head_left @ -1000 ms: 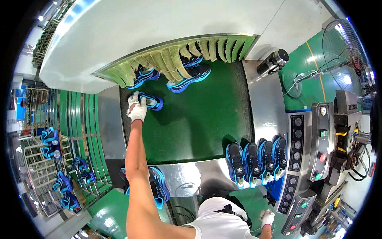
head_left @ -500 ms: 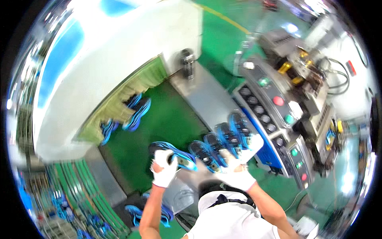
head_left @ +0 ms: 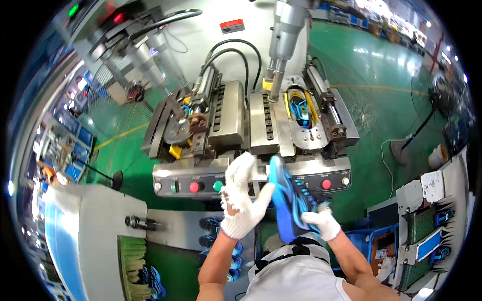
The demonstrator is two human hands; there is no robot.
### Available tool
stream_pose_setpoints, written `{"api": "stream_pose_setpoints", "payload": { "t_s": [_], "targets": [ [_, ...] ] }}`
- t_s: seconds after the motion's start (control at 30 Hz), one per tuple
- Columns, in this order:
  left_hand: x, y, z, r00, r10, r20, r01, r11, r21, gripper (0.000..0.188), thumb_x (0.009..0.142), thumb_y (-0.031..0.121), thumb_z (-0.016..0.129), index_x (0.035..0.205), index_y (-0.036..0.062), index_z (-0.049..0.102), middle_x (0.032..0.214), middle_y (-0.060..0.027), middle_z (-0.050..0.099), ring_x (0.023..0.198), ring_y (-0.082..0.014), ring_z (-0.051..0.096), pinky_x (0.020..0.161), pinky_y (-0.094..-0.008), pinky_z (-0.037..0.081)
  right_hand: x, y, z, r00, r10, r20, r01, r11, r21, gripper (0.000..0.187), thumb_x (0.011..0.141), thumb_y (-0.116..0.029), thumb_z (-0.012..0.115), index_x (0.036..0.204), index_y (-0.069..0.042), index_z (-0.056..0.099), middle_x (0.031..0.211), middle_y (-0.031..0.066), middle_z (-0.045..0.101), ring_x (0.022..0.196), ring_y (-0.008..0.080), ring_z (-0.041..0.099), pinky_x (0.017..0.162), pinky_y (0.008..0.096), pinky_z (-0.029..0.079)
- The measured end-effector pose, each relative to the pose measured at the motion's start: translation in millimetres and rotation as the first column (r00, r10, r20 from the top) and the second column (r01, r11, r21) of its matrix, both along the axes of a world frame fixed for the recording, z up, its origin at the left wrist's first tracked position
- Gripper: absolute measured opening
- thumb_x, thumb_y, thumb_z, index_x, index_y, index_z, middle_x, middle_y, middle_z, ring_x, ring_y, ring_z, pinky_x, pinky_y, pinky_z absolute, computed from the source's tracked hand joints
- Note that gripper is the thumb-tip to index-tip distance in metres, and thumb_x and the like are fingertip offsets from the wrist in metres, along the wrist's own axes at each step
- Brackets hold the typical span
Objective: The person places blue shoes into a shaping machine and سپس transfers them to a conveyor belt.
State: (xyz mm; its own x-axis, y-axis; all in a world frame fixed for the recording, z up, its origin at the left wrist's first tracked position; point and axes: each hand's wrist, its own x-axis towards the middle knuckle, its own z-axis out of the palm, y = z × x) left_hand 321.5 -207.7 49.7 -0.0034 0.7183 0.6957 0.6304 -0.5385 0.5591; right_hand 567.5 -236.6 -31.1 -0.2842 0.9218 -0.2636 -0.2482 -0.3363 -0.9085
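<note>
In front of the machine, my right hand (head_left: 324,223) in a white knit glove grips a blue and black sports shoe (head_left: 285,205). The shoe is tilted steeply, toe up, with its blue sole turned to the left. Left of the sole, my gloved left hand (head_left: 243,200) is raised before the control panel (head_left: 236,176), fingers stretched out and nothing in it. Beyond both hands is a steel press machine (head_left: 229,118) with two stations. A blue and black shoe (head_left: 300,110) lies within the yellow-edged holder of the right station.
Several shoes (head_left: 235,262) stand in a row on a metal ledge (head_left: 181,228) at lower left, beside a green conveyor with a fringed curtain (head_left: 133,268). Another conveyor (head_left: 419,226) carries shoes at right. A blue crate (head_left: 357,246) sits near my right arm; a fan stands at each side.
My view has swung from the conveyor and row of shoes to the press machine. The left hand, which held a shoe, is now free. A shoe is now in my right hand.
</note>
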Motion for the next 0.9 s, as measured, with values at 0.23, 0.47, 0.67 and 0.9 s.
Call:
{"api": "stream_pose_setpoints", "payload": {
  "t_s": [0.23, 0.47, 0.67, 0.9],
  "targets": [
    [114, 247, -102, 0.992, -0.024, 0.12, 0.085, 0.837, -0.54, 0.073, 0.093, 0.037, 0.067, 0.148, -0.0028, 0.04, 0.148, -0.028, 0.045, 0.137, -0.0398, 0.046, 0.114, -0.0433, 0.038, 96, 4, -32, 0.788, -0.615, 0.003, 0.612, 0.784, -0.101, 0.046, 0.077, -0.017, 0.076, 0.117, 0.002, 0.063, 0.103, 0.0013, 0.065, 0.086, 0.0128, 0.061, 0.077, 0.0321, 0.053],
    [185, 413, -187, 0.894, 0.331, -0.302, -0.446, 0.59, -0.673, 0.074, 0.079, 0.036, 0.072, 0.132, -0.0044, 0.04, 0.132, -0.0305, 0.056, 0.124, -0.0455, 0.057, 0.106, -0.0473, 0.046, 137, -62, -66, 0.469, -0.823, 0.321, 0.878, 0.473, -0.072, 0.035, 0.075, -0.028, 0.075, 0.091, -0.006, 0.053, 0.093, -0.0007, 0.048, 0.086, 0.0124, 0.045, 0.084, 0.0324, 0.041],
    [151, 452, -170, 0.97, 0.23, -0.077, -0.197, 0.562, -0.804, 0.051, 0.068, 0.024, 0.084, 0.106, -0.0074, 0.067, 0.11, -0.0254, 0.071, 0.106, -0.034, 0.07, 0.093, -0.0377, 0.055, 144, -27, -68, 0.642, -0.665, 0.382, 0.741, 0.665, -0.087, 0.032, 0.078, -0.023, 0.074, 0.067, -0.009, 0.048, 0.084, -0.0019, 0.05, 0.075, 0.0105, 0.044, 0.068, 0.0317, 0.037],
    [77, 315, -52, 0.979, 0.117, 0.168, 0.047, 0.671, -0.74, 0.061, 0.075, 0.029, 0.083, 0.119, -0.0075, 0.062, 0.105, -0.0146, 0.071, 0.093, -0.0199, 0.067, 0.083, -0.0345, 0.056, 120, 112, -23, 0.725, -0.623, 0.294, 0.604, 0.78, 0.162, 0.028, 0.082, -0.015, 0.079, 0.099, 0.001, 0.065, 0.091, 0.0004, 0.063, 0.079, 0.0106, 0.059, 0.078, 0.0292, 0.051]
  ]
}}
